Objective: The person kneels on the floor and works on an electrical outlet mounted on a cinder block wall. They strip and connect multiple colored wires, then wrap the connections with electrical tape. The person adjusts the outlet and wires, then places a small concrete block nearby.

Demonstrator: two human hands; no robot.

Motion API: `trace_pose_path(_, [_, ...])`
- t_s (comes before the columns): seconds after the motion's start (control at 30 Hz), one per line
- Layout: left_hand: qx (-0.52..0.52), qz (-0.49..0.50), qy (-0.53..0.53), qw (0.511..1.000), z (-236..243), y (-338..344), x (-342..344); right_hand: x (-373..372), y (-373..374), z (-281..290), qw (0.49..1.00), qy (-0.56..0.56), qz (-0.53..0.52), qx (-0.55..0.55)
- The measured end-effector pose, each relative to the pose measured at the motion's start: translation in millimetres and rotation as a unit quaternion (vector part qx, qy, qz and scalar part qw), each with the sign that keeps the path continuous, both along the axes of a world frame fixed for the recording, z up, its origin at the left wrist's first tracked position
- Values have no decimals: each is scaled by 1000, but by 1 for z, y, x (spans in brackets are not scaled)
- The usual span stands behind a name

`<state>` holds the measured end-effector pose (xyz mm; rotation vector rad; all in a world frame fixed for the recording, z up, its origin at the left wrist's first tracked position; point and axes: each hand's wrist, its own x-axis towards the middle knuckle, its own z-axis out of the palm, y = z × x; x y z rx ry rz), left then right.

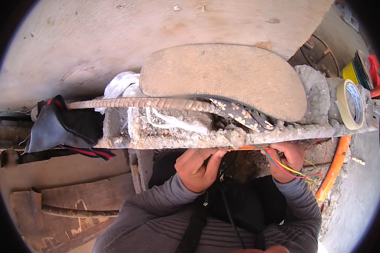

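My left hand (198, 168) is closed, thumb up, at an orange conduit (245, 148) just under the rough concrete ledge (236, 140). My right hand (287, 162) grips near the conduit's right end, where red, green and yellow wires (273, 160) hang out and curve down past its fingers; its fingertips are partly hidden. On the ledge above lie a worn oval board (223, 78), a floral cloth (240, 116), a ribbed steel rod (135, 103) and white plastic (177, 122).
A black-and-red bag (63, 130) lies at the left end, a tape roll (350, 105) at the right. A bent orange pipe (333, 164) runs down at the right. Plywood with a metal pipe (76, 211) is at lower left. Coloured containers (359, 71) stand at upper right.
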<state>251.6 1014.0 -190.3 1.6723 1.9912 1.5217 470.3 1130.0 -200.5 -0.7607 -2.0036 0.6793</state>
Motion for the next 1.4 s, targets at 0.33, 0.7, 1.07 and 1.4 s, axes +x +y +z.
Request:
trace_pose_path(0.33, [12,-6,3,1000,-3,1,-1,-3,-3,-4,999,28,-11,-15])
trace_pose_path(0.7, [-6,-3,-8,1000,3,-5,4,-4,-9,-1,998,41,-29,-41])
trace_pose_path(1.07, [28,39,9,999,4,1,11,-7,-11,2,997,51,-52,-26])
trace_pose_path(1.4, [52,35,23,998,4,2,12,-8,-16,1,997,51,-54,-31])
